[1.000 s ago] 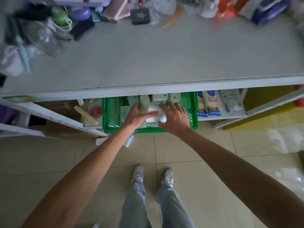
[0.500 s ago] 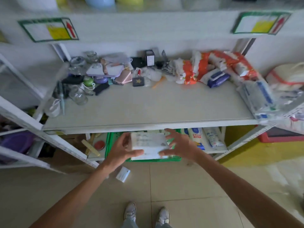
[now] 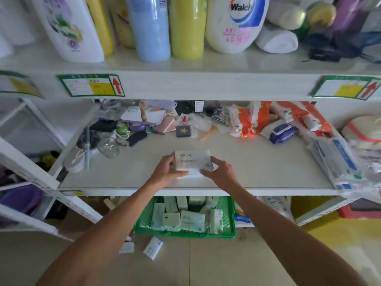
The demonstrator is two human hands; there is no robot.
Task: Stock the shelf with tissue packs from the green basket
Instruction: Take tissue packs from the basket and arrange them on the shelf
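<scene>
A pale tissue pack (image 3: 191,164) is over the front middle of the white shelf (image 3: 257,162), with more white packaging beneath it. My left hand (image 3: 167,172) grips its left end, thumb on top. My right hand (image 3: 220,172) holds the right end with curled fingers. Whether the pack touches the shelf board I cannot tell. Below the shelf, the green basket (image 3: 233,221) stands on the floor level and holds several more tissue packs (image 3: 191,220).
Small clutter (image 3: 132,124) and a glass jar (image 3: 108,147) fill the shelf's back left. Orange and blue wipe packs (image 3: 268,122) lie at the back right, and large plastic packs (image 3: 340,159) lie at the right end. Bottles (image 3: 185,27) line the upper shelf. Two small boxes (image 3: 152,247) lie on the floor.
Both hands lifted the tissue pack out of the green basket and carried it up and forward onto the middle shelf level. The view tilted upward.
</scene>
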